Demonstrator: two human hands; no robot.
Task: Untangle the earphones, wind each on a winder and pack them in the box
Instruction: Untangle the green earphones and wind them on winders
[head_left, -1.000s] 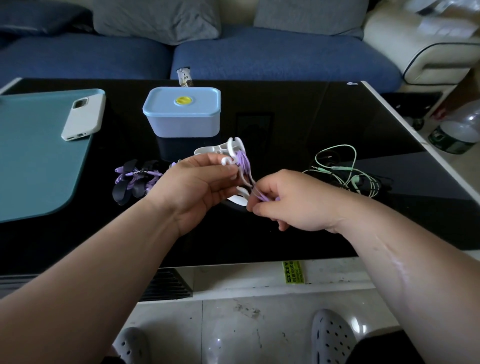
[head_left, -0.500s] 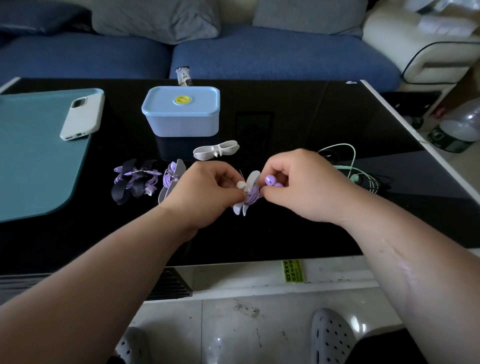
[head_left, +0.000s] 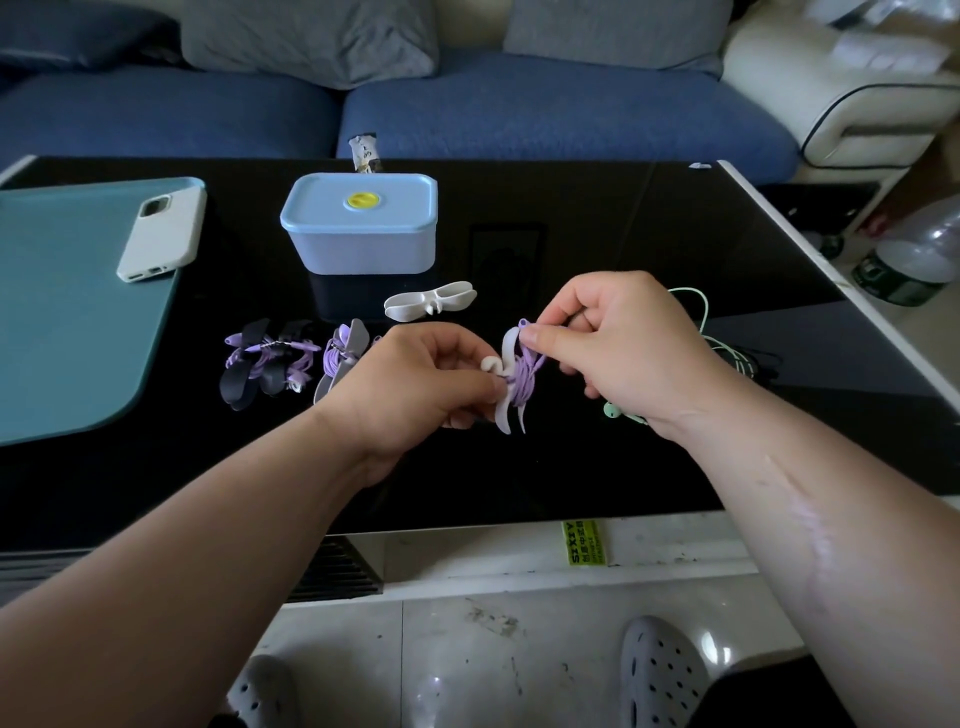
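Winder | left grip pinches its middle | right grip pinches purple earbud at its top

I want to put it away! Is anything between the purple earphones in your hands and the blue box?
Yes. The blue box has its lid on, so that must come off first. An empty white winder also lies on the table between the purple earphones and the box.
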